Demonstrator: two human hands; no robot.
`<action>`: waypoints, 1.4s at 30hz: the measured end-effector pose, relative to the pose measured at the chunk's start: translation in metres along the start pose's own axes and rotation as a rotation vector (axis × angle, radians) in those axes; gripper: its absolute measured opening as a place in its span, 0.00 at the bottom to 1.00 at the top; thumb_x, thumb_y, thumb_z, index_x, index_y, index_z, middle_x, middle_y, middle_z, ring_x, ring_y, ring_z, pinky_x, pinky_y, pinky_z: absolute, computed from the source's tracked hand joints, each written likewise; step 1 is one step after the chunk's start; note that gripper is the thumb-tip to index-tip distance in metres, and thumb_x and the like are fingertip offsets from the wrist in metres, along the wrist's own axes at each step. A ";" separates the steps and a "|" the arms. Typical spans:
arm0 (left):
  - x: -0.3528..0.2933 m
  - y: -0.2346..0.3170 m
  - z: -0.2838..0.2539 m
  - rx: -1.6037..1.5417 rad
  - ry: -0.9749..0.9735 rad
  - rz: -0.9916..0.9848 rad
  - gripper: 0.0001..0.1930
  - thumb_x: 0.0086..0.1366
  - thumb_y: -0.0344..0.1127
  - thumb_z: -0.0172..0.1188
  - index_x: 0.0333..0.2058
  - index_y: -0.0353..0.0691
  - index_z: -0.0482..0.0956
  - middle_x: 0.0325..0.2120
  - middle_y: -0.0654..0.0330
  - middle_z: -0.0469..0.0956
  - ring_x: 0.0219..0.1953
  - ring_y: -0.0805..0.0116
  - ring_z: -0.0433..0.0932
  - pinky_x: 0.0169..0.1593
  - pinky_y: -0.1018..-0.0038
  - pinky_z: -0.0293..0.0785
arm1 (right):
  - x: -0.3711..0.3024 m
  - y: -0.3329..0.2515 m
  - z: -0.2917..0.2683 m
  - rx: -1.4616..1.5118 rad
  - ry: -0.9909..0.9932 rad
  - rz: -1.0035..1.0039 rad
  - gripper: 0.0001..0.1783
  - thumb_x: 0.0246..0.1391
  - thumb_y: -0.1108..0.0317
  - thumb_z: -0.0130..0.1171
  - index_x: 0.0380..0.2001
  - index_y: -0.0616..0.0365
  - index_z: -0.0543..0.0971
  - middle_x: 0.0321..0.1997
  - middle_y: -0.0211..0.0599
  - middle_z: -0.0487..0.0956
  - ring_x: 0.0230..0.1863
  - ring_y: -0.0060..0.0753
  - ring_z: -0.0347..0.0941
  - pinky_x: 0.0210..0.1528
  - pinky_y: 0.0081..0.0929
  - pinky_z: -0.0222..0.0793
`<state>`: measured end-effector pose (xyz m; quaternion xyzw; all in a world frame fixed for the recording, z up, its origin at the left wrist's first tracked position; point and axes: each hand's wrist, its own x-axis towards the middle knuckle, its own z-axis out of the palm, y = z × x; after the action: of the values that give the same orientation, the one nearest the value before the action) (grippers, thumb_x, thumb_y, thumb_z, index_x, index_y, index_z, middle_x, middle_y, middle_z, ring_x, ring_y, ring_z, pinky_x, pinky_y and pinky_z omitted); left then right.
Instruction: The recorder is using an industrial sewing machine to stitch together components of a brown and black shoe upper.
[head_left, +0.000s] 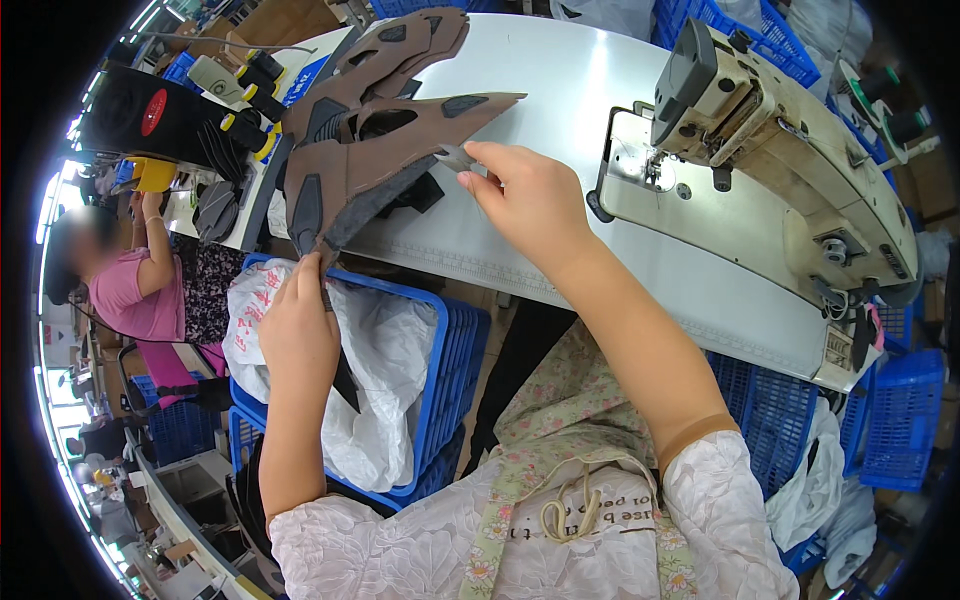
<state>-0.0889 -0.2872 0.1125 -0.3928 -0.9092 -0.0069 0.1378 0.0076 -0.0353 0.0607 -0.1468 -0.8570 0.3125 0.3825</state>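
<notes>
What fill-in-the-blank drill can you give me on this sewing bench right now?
1. The left hand grips the lower end of the brown and black shoe upper piece above a ____ plastic crate.
2. The right hand pinches a small ____ piece.
3. The cream sewing machine stands to the person's ____.

Missing: blue; grey; right

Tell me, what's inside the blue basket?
A crumpled white plastic bag fills the blue basket. The left hand covers part of it; anything beneath the bag is hidden.
</notes>
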 end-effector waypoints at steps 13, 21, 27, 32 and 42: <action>-0.001 -0.001 0.004 -0.039 0.016 0.000 0.25 0.52 0.19 0.51 0.51 0.35 0.73 0.47 0.48 0.79 0.48 0.51 0.79 0.47 0.62 0.77 | -0.026 -0.016 -0.024 0.073 -0.198 -0.228 0.09 0.54 0.62 0.62 0.36 0.53 0.82 0.25 0.36 0.79 0.26 0.42 0.76 0.28 0.36 0.71; -0.001 -0.013 0.000 -0.297 0.028 -0.011 0.16 0.67 0.29 0.51 0.53 0.42 0.75 0.42 0.46 0.80 0.45 0.45 0.78 0.47 0.59 0.73 | -0.063 -0.029 -0.035 0.278 -0.379 0.092 0.17 0.49 0.63 0.68 0.43 0.55 0.83 0.32 0.37 0.82 0.28 0.33 0.79 0.32 0.27 0.74; 0.042 -0.013 -0.027 -0.325 -0.032 0.103 0.14 0.67 0.36 0.50 0.48 0.38 0.76 0.34 0.42 0.78 0.41 0.41 0.76 0.45 0.56 0.71 | -0.068 -0.070 -0.021 0.223 -0.410 -0.246 0.19 0.47 0.67 0.68 0.44 0.56 0.80 0.28 0.33 0.78 0.26 0.34 0.77 0.28 0.29 0.72; 0.052 -0.026 -0.036 -0.290 -0.037 0.143 0.14 0.67 0.36 0.51 0.46 0.35 0.76 0.33 0.42 0.78 0.38 0.42 0.76 0.44 0.58 0.70 | -0.080 -0.084 0.003 0.134 -0.340 -0.631 0.18 0.44 0.67 0.65 0.42 0.53 0.80 0.24 0.27 0.73 0.24 0.29 0.71 0.24 0.26 0.67; 0.058 -0.029 -0.037 -0.354 -0.075 0.101 0.14 0.65 0.35 0.53 0.45 0.34 0.77 0.33 0.43 0.79 0.38 0.45 0.77 0.45 0.59 0.71 | -0.087 -0.083 0.033 0.187 -0.219 -0.804 0.19 0.40 0.66 0.69 0.40 0.50 0.81 0.24 0.23 0.73 0.20 0.24 0.66 0.22 0.23 0.63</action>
<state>-0.1379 -0.2703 0.1657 -0.4559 -0.8775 -0.1453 0.0326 0.0398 -0.1553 0.0485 0.2683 -0.8495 0.2287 0.3925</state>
